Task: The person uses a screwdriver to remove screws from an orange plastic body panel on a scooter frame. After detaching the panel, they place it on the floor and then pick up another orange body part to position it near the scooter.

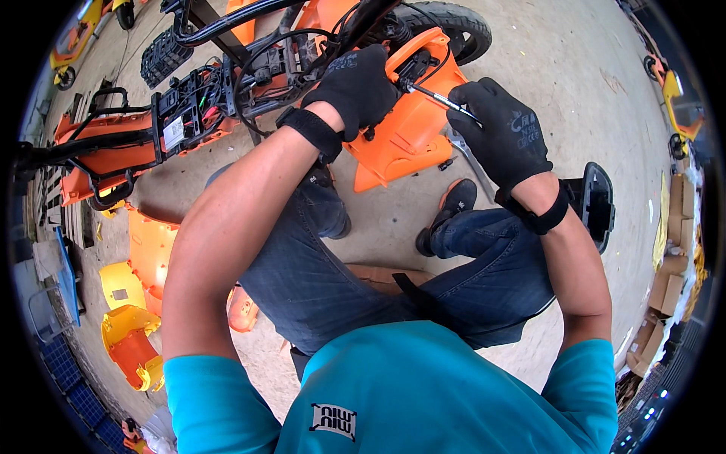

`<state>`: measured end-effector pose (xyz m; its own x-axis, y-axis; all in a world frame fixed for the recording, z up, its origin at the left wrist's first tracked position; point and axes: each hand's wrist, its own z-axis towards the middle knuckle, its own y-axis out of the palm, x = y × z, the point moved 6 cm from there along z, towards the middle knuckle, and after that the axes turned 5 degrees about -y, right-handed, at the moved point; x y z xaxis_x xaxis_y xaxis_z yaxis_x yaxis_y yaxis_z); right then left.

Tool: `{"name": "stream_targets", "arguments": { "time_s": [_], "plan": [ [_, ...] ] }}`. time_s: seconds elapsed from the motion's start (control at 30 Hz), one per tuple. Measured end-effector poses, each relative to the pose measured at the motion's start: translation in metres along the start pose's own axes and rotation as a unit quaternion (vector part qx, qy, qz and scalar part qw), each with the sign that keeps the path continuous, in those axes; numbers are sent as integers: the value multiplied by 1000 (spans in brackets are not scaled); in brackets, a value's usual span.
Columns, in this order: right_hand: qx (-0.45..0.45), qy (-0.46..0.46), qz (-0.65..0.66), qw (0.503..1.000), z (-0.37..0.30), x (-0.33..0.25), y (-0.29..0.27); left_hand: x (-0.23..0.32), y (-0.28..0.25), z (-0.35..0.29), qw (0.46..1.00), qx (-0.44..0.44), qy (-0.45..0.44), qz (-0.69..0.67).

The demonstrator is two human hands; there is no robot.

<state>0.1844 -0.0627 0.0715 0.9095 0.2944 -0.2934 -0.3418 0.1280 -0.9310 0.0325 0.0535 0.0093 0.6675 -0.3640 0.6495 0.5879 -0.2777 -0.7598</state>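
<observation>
My right hand point(499, 132), in a black glove, is closed round a slim shiny metal hand tool point(435, 96) whose exact kind I cannot tell. The tool's far end meets a dark bracket point(408, 74) at the orange front panel point(401, 140) of a partly stripped scooter. Just left of that bracket, my left hand point(355, 87), also gloved in black, has its fingers curled against the front part. What its fingers grip is hidden. Black cables point(246, 83) loop beside my left hand.
The scooter's bare frame point(162, 125), with exposed wiring, stretches left; a black tyre point(454, 30) lies beyond. A grey metal piece point(473, 163) sits below my right hand, and a black tray-like part point(597, 204) is by my right forearm. Yellow and orange covers point(125, 340) lie left, cardboard boxes point(665, 284) right.
</observation>
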Motion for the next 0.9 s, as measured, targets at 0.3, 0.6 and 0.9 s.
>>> {"name": "stream_targets", "arguments": {
  "time_s": [0.3, 0.6, 0.9],
  "plan": [
    [-29, 48, 44, 997, -2, 4, 9, 0, 5, 0, 998, -3, 5, 60],
    [-41, 26, 20, 999, 0, -2, 5, -2, 7, -4, 998, 0, 7, 55],
    [-28, 8, -23, 999, -1, -1, 5, 2, 6, -4, 998, 7, 13, 58]
  ]
}}
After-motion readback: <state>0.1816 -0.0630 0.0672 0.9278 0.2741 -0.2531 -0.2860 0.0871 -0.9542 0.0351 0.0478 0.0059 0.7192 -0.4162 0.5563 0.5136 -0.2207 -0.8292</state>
